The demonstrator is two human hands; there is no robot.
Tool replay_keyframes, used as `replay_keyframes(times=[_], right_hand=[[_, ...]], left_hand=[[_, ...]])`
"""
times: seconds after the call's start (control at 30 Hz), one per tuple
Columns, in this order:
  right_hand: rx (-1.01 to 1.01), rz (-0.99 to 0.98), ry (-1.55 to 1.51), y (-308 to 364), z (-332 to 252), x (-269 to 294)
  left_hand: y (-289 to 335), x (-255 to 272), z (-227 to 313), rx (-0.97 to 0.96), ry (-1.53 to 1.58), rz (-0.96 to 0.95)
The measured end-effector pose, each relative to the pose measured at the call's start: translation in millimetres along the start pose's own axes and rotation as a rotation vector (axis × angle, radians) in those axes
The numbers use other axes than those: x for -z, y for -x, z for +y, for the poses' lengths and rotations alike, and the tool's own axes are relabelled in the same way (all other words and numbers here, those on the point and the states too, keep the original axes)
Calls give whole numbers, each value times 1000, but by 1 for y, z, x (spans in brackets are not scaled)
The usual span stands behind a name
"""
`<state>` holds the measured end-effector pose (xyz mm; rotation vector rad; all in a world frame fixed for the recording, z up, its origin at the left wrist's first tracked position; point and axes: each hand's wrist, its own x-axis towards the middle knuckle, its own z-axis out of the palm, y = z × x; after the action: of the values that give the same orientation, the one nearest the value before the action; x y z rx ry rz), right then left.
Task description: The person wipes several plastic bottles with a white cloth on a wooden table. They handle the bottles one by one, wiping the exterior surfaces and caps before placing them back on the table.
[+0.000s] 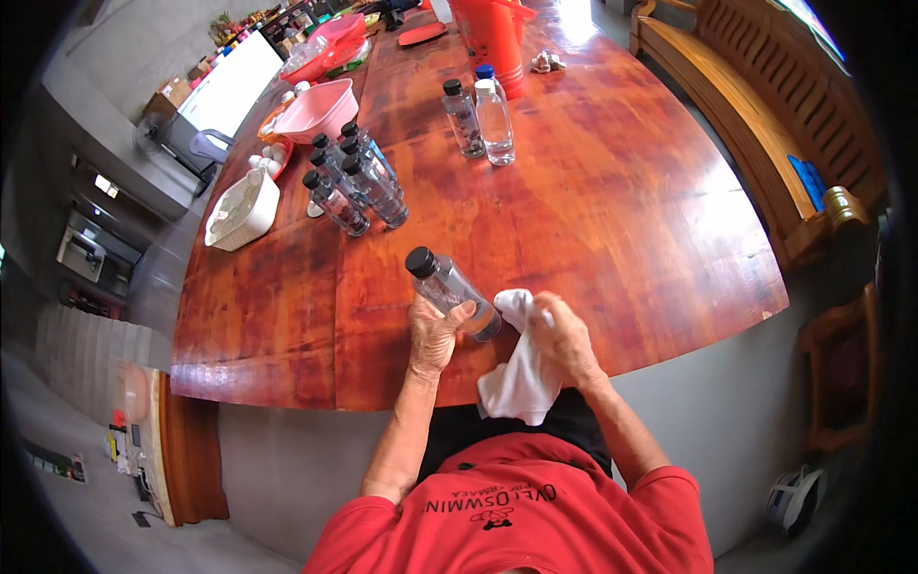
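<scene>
Our left hand (435, 335) wraps its fingers round the black-capped bottle (451, 290), tilted toward 11 o'clock at the table's (622, 210) near edge, seemingly light, smooth, slippery; right hand (564, 337) pinches the soft white cloth (521, 378).

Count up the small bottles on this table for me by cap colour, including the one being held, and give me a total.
Black cap: 7, namely the bottle in the left hand, five in the cluster and one farther back.
Blue cap: 1, beside the red bucket.
White or clear cap: 1.
Total: 9.
The right hand holds a white cloth.
</scene>
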<state>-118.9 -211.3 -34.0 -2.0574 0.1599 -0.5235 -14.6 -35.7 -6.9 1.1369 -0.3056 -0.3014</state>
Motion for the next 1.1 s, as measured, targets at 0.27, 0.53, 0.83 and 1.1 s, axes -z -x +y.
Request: replay_keyframes(times=[0.27,0.53,0.83,1.1], right_hand=[[67,186,-806,-61,-106,-13],[618,-41,-106,-25,-84,-27],[150,-450,-284,-2,-40,18],[573,63,-141,-26,-123,-8]], left_hand=[[22,-44,31,-169,12,-24],[21,-15,35,-183,28,126],[17,-5,59,-121,284,33],[32,-37,63,-267,-28,330]])
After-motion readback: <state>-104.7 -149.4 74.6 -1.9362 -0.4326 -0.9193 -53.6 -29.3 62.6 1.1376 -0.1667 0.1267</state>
